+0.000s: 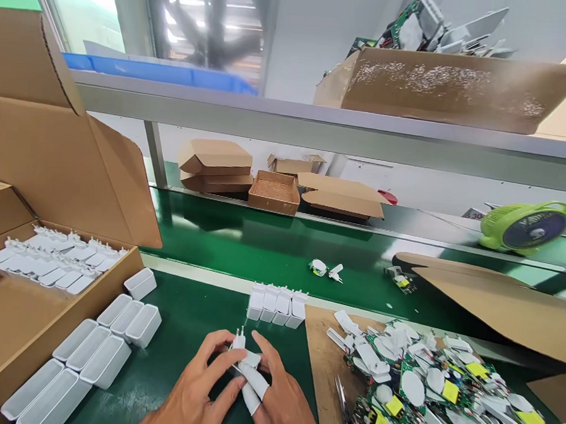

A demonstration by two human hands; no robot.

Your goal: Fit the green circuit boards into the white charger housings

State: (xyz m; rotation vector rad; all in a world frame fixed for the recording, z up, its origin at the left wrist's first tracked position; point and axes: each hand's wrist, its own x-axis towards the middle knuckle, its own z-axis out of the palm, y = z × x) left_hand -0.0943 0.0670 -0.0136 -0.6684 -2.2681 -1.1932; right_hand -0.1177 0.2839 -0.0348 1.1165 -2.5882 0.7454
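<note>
My left hand [200, 385] grips a small white plug part [240, 341] between thumb and fingers, its two pins pointing up and away from me. My right hand [285, 399] closes on the same part from the other side, index finger raised along it. White covers [255, 381] wrap some of the right-hand fingers. Between the fingers, much of the part is hidden. Just beyond my hands stands a short row of white plug housings [276, 305] with pins on top. To the left, open white plastic cases [107, 361] lie in rows on the green mat [178, 314].
An open carton [53, 333] at left holds rows of white pinned parts [55, 260]. A heap of circuit boards [426, 384] covers cardboard at right, beside tweezers [344, 405]. A few loose pieces [325, 270] lie farther back. A metal shelf [278, 123] crosses above; a green fan [524, 226] stands at right.
</note>
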